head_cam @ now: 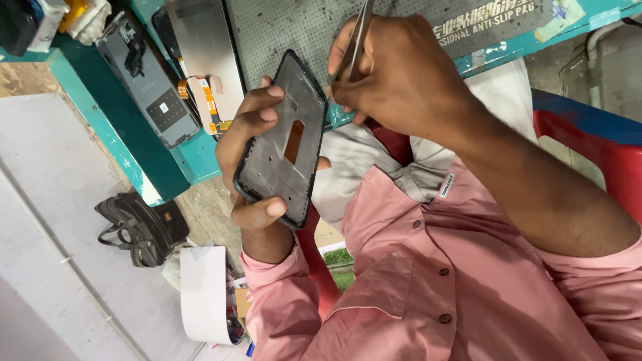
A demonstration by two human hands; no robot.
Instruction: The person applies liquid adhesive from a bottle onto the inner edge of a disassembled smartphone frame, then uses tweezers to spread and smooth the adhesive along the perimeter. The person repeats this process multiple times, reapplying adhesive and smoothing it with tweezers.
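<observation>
Grey phone frame; rect. cutout

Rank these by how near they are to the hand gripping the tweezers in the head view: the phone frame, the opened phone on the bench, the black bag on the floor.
From the right hand:
1. Phone frame, right beside it, in the left hand.
2. Opened phone, farther left on the bench.
3. Black bag, farthest, on the floor.

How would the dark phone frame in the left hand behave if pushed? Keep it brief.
The phone frame looks thin with a cut-out window, so it is probably light and may flex slightly. The left hand clamps its edges, so it should hold steady against the tweezers in the right hand.
</observation>
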